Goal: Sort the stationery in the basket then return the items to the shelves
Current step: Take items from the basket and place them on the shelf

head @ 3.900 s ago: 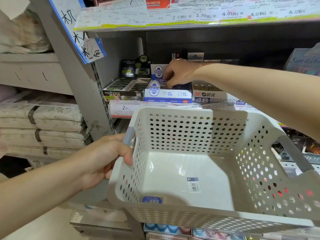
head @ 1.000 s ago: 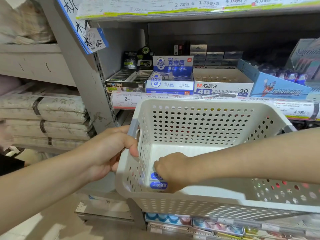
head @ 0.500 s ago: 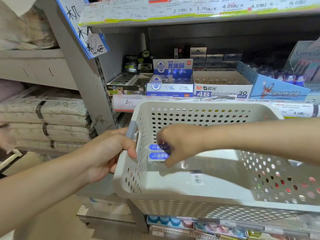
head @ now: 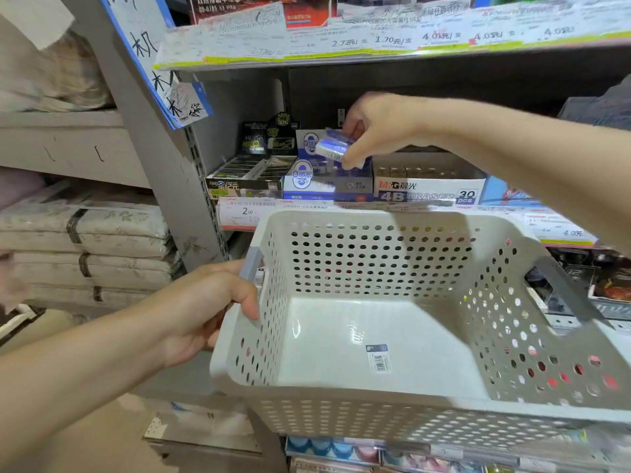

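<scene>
Blue-white erasers (head: pixel 333 147) between right fingers (head: pixel 351 158)

Eraser boxes (head: pixel 428 191) on shelf (head: pixel 409 211)

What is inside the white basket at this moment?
Only a small barcode sticker lies on the floor of the basket; no stationery shows inside. The near wall hides a thin strip of the floor, so that strip cannot be checked.
</scene>
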